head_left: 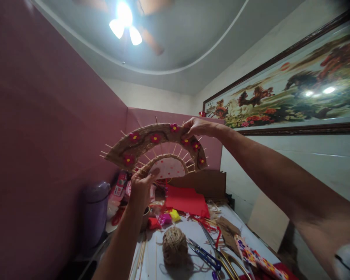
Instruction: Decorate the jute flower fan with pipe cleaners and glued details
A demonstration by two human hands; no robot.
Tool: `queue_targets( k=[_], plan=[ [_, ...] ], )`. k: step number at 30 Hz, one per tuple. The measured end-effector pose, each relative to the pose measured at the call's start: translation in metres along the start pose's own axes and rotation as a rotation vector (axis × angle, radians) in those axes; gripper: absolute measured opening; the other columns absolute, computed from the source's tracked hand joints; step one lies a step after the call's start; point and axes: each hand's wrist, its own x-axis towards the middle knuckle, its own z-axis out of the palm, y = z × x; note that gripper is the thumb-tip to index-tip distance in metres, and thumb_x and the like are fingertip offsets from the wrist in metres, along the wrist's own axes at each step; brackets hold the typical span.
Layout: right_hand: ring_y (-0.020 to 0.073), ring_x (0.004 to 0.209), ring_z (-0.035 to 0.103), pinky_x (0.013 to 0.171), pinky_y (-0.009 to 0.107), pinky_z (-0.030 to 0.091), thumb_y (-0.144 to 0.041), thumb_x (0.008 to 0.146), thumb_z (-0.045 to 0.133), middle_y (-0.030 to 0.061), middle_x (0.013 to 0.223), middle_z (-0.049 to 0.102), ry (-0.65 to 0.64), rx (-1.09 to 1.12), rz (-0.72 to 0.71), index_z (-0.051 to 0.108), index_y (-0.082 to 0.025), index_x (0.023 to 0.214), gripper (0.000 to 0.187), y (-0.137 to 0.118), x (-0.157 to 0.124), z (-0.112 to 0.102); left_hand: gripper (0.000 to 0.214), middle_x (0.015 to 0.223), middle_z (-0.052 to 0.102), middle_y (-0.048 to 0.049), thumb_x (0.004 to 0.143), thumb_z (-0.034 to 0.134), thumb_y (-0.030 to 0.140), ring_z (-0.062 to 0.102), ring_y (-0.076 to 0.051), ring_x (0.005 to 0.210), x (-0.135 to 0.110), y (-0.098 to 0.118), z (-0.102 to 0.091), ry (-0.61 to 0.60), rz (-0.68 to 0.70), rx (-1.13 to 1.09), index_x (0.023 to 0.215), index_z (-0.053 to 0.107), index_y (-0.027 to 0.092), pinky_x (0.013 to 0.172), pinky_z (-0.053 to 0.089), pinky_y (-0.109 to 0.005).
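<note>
I hold up a half-round fan-shaped craft piece wound in jute twine, with thin wooden sticks radiating out and red paper flowers on its outer band. My left hand grips the inner arch at the bottom. My right hand pinches the top of the outer band near the right-hand flowers. Both arms are raised in front of the pink wall.
Below lies a white table with a ball of jute twine, scissors, red felt, coloured clay lumps, loose sticks and patterned paper. A purple bin stands at the left. A framed horse picture hangs on the right wall.
</note>
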Motion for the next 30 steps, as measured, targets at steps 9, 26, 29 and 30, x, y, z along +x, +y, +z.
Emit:
queue_targets(
  k=[9, 26, 29, 30],
  plan=[
    [0.0185, 0.078, 0.057, 0.07, 0.031, 0.041, -0.03, 0.066, 0.069, 0.0075, 0.096, 0.065, 0.745, -0.315, -0.068, 0.066, -0.018, 0.094, 0.031, -0.001, -0.015, 0.031, 0.029, 0.065, 0.071, -0.0015, 0.051, 0.076, 0.008, 0.066, -0.015, 0.062, 0.002, -0.008, -0.003, 0.198, -0.031, -0.05, 0.078, 0.071, 0.015, 0.056, 0.054, -0.022],
    [0.0078, 0.051, 0.044, 0.034, 0.016, 0.019, -0.061, 0.061, 0.067, 0.004, 0.078, 0.063, 0.516, 1.358, 0.157, 0.065, -0.02, 0.089, 0.049, 0.044, -0.121, 0.199, 0.009, 0.072, 0.072, -0.0088, 0.068, 0.062, 0.001, 0.068, -0.018, 0.067, -0.002, -0.032, -0.002, 0.198, -0.275, -0.201, 0.072, 0.067, 0.008, 0.063, 0.057, -0.027],
    [0.0075, 0.045, 0.041, 0.035, 0.017, 0.027, -0.053, 0.059, 0.073, -0.0031, 0.058, 0.053, 0.613, 1.438, 0.23, 0.061, -0.021, 0.076, 0.038, 0.042, -0.119, 0.199, 0.016, 0.075, 0.072, -0.0068, 0.066, 0.065, 0.002, 0.068, -0.018, 0.072, -0.011, -0.041, 0.005, 0.108, -0.295, -0.162, 0.078, 0.069, 0.011, 0.065, 0.056, -0.026],
    [0.0072, 0.043, 0.039, 0.035, 0.017, 0.028, -0.048, 0.058, 0.076, -0.0053, 0.053, 0.048, 0.647, 1.453, 0.264, 0.059, -0.021, 0.073, 0.035, 0.044, -0.12, 0.201, 0.021, 0.077, 0.072, -0.0061, 0.064, 0.066, 0.002, 0.068, -0.018, 0.075, -0.014, -0.043, 0.008, 0.073, -0.28, -0.16, 0.082, 0.069, 0.012, 0.066, 0.056, -0.026]
  ],
)
